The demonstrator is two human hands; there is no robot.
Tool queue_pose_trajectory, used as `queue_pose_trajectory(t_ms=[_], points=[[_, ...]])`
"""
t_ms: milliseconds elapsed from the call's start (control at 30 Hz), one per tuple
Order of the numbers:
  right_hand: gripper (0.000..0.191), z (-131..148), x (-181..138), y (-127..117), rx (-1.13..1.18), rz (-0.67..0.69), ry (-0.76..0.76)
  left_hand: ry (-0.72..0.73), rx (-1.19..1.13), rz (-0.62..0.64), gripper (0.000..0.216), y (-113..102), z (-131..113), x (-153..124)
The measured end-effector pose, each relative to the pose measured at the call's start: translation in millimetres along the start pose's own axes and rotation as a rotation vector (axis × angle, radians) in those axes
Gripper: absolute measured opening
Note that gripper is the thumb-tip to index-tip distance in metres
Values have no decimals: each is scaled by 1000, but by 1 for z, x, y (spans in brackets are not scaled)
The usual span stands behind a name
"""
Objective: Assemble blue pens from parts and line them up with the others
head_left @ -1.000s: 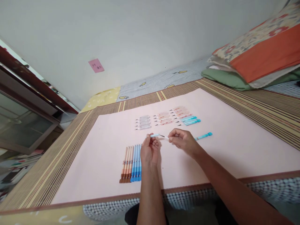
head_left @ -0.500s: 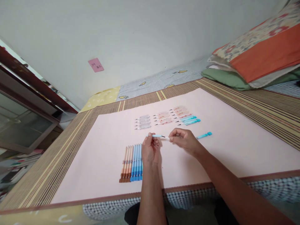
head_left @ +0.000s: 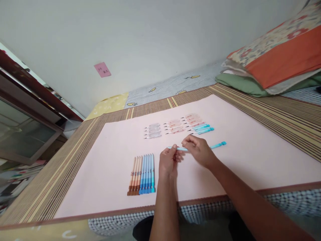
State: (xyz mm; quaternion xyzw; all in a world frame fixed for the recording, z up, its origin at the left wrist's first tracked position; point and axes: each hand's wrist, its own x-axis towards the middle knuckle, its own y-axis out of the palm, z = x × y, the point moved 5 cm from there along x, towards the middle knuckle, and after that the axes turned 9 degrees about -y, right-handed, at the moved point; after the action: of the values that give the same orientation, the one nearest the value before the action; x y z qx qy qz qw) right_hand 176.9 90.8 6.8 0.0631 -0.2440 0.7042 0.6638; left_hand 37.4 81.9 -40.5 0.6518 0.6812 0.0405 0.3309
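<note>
My left hand [head_left: 170, 159] is closed around a light blue pen barrel [head_left: 182, 149], pinching it between thumb and fingers a little above the pink sheet. The fingers of my right hand [head_left: 197, 149] are bent together at the barrel's right end, and what they grip is hidden. A turquoise pen part [head_left: 219, 145] lies on the sheet just past my right hand. Left of my left forearm stands a neat row of pen barrels: brown-orange ones [head_left: 135, 175], blue ones [head_left: 145, 174] and one turquoise-ended barrel [head_left: 152, 174].
Beyond my hands lie clear-grey packs [head_left: 152, 130], pinkish packs [head_left: 174, 126] and more pink packs [head_left: 193, 118] with dark-tipped refills, plus turquoise pieces [head_left: 205, 130]. The pink sheet [head_left: 100, 167] rests on a striped mat [head_left: 62, 160]. Folded bedding [head_left: 276, 60] is piled at far right.
My left hand has moved right with the barrel, closing the gap to my right hand. The white refill seen between the hands is now out of sight. The turquoise-ended barrel in the row is uncovered.
</note>
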Motion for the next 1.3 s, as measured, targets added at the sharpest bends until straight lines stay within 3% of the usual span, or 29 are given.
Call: queue_pose_trajectory(t_ms=[133, 367, 467, 567, 667, 767, 933, 1067, 1167, 1233, 1300], points=[[38, -3, -2, 3, 117, -111, 61, -56, -15, 81, 42, 11, 7, -4], [57, -16, 4, -2, 552, -157, 213, -164, -181, 98, 22, 13, 13, -3], [67, -8, 9, -8, 652, -107, 200, -290, -393, 116, 11, 15, 17, -4], [58, -3, 12, -31, 471, -115, 153, -328, -613, 150, 20, 14, 11, -5], [29, -9, 11, -71, -2, -154, 106, -266, -681, 127, 27, 8, 1, -6], [15, -29, 5, -100, -412, -27, 150, -247, -687, 91, 30, 3, -4, -5], [23, -60, -6, -113, -867, 212, 173, -237, -636, 86, 26, 3, -2, -4], [15, -65, -7, -106, -925, 260, 142, -258, -658, 94, 25, 4, 0, -3], [8, -59, -5, -102, -877, 196, 128, -284, -689, 100, 26, 5, 2, -3], [4, -50, -2, -99, -694, 105, 107, -297, -695, 101, 25, 4, 4, -2], [15, -40, 0, -93, -381, 9, 93, -306, -695, 102, 23, 4, 7, -1]])
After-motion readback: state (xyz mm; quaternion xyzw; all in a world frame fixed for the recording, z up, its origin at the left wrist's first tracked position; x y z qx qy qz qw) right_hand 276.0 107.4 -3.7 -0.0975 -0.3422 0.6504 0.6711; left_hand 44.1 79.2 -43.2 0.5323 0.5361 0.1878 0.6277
